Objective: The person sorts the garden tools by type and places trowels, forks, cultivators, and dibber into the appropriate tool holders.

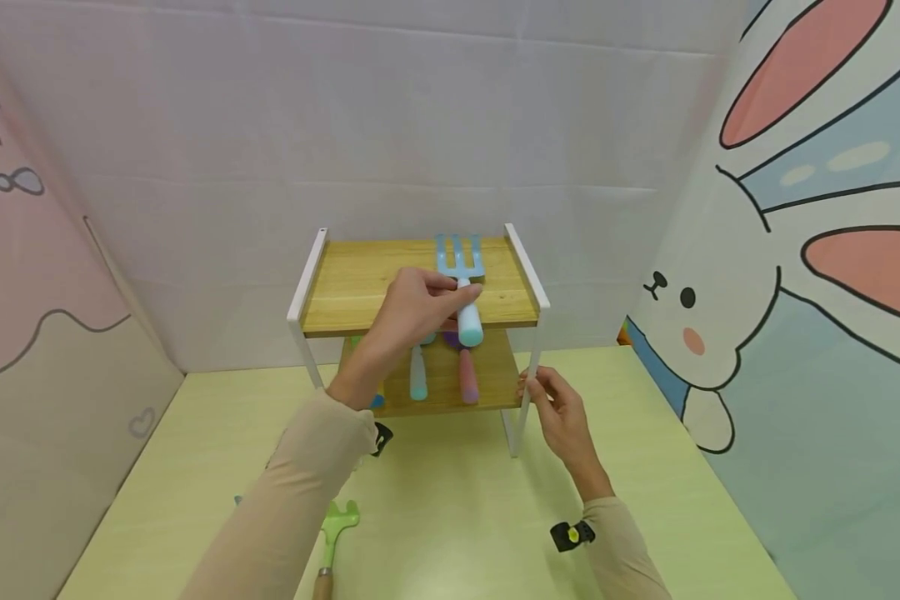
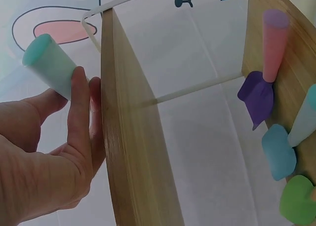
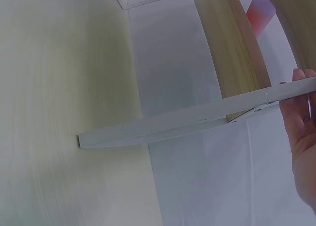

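Note:
My left hand [image 1: 412,310] pinches the pale handle of a toy garden fork [image 1: 468,323], whose handle ends in mint green. Its light blue tines point away from me over the top board of a two-tier rack [image 1: 360,283]; whether they touch the wood I cannot tell. In the left wrist view the fork's handle [image 2: 52,65] sticks out beyond the board's front edge, and the tines are hidden. Lower down on the right, my right hand [image 1: 562,412] grips the rack's white metal leg [image 3: 173,125] between thumb and fingers.
The lower board holds a purple trowel with a pink handle [image 1: 468,379], a blue-headed tool with a pale handle [image 1: 417,375] and a green-headed tool [image 2: 297,201]. A green hand rake [image 1: 337,523] lies on the table [image 1: 435,533] near my left forearm. Printed cloth surrounds the table.

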A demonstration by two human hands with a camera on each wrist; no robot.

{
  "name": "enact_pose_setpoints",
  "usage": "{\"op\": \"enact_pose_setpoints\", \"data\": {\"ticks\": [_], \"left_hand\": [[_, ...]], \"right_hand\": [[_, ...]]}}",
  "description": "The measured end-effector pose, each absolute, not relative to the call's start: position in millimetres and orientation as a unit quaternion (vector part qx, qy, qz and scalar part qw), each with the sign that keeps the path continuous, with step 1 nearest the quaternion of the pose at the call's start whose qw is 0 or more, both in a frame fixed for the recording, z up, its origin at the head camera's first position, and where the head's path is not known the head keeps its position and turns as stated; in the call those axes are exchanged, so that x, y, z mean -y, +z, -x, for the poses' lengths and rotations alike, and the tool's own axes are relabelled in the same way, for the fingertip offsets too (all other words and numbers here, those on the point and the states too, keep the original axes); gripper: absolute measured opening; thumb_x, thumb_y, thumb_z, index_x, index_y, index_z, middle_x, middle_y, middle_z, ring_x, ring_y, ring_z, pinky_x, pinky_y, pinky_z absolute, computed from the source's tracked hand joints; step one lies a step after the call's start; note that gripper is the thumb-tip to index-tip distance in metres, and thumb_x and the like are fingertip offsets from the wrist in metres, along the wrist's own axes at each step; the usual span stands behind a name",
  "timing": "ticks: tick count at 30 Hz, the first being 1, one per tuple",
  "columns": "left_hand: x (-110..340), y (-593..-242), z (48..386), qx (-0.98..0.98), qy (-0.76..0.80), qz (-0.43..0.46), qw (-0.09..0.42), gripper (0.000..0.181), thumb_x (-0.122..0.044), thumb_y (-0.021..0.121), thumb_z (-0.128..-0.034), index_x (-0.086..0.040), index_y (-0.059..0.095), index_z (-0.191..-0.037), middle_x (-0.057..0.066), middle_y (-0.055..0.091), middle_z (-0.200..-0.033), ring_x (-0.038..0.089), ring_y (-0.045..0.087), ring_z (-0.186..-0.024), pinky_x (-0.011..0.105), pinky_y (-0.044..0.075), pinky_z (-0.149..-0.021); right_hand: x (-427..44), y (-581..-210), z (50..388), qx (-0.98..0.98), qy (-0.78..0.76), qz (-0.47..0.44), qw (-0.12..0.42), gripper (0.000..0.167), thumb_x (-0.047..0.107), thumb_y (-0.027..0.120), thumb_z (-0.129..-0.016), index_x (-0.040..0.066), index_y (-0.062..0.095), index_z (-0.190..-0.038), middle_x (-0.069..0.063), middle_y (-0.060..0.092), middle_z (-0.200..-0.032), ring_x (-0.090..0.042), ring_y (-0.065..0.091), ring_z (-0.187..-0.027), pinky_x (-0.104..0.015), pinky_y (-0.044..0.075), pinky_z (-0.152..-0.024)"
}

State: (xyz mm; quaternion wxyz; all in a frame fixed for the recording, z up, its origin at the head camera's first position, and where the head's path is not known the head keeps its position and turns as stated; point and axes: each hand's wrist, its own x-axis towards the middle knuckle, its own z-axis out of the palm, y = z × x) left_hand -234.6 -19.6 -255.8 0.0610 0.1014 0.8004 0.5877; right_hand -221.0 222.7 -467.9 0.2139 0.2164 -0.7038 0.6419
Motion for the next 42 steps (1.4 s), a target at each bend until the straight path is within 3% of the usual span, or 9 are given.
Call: {"op": "enact_pose_setpoints", "data": {"ticks": [15,23,26,30,34,38,42], "left_hand": [[-4,-253,242,-0.807,0.581,-0.094,0.055,0.048,-0.029,0.073,-0.0982,0.006,0.065,-0.129,0.015,0.074,-0.109,0.024,0.076,-0.087,0.034,0.061,-0.078],[-12,-250,245,-0.826,0.556,-0.081,0.037,0.045,-0.028,0.071,-0.0996,0.006,0.065,-0.128,0.015,0.074,-0.108,0.023,0.074,-0.087,0.03,0.058,-0.075],[-14,-250,245,-0.828,0.552,-0.088,0.031,0.033,-0.023,0.07,-0.099,0.007,0.07,-0.115,0.012,0.073,-0.095,0.02,0.072,-0.076,0.025,0.054,-0.064],[-16,-251,245,-0.831,0.546,-0.102,0.021,0.025,-0.019,0.068,-0.0975,0.0,0.068,-0.082,0.004,0.063,-0.072,0.012,0.057,-0.059,0.022,0.043,-0.054],[-18,-253,246,-0.835,0.538,-0.115,0.005,0.032,-0.019,0.067,-0.0991,-0.005,0.06,-0.071,0.004,0.06,-0.073,0.012,0.051,-0.059,0.022,0.041,-0.055],[-23,-254,247,-0.843,0.524,-0.125,-0.011,0.032,-0.021,0.065,-0.1022,0.0,0.063,-0.079,0.013,0.069,-0.091,0.018,0.058,-0.069,0.025,0.045,-0.059],[-29,-255,247,-0.847,0.515,-0.127,-0.02,0.031,-0.021,0.064,-0.1036,0.008,0.069,-0.113,0.02,0.07,-0.117,0.027,0.069,-0.099,0.031,0.056,-0.08]], "right_hand": [[-223,-467,222,0.695,0.649,-0.224,0.215,0.014,-0.011,0.049,-0.103,-0.014,0.061,-0.111,-0.033,0.061,-0.096,-0.015,0.067,-0.087,-0.027,0.059,-0.079],[-222,-466,222,0.694,0.65,-0.221,0.218,0.013,-0.01,0.051,-0.103,-0.013,0.062,-0.11,-0.025,0.064,-0.095,-0.013,0.067,-0.086,-0.026,0.059,-0.078],[-221,-467,221,0.7,0.643,-0.22,0.219,0.014,-0.012,0.05,-0.103,-0.013,0.062,-0.11,-0.03,0.062,-0.096,-0.012,0.067,-0.087,-0.023,0.058,-0.078],[-221,-467,221,0.708,0.636,-0.211,0.222,0.015,-0.014,0.05,-0.102,-0.013,0.062,-0.111,-0.032,0.062,-0.097,-0.012,0.067,-0.087,-0.021,0.057,-0.078],[-221,-467,220,0.712,0.631,-0.212,0.224,0.015,-0.016,0.049,-0.101,-0.015,0.061,-0.11,-0.035,0.061,-0.096,-0.014,0.067,-0.087,-0.02,0.057,-0.077],[-221,-467,220,0.712,0.631,-0.214,0.223,0.016,-0.016,0.048,-0.101,-0.013,0.062,-0.109,-0.033,0.061,-0.096,-0.015,0.067,-0.086,-0.021,0.057,-0.077],[-221,-466,220,0.711,0.632,-0.21,0.224,0.015,-0.011,0.05,-0.103,-0.009,0.064,-0.11,-0.03,0.063,-0.097,-0.014,0.067,-0.087,-0.023,0.058,-0.078]]}}
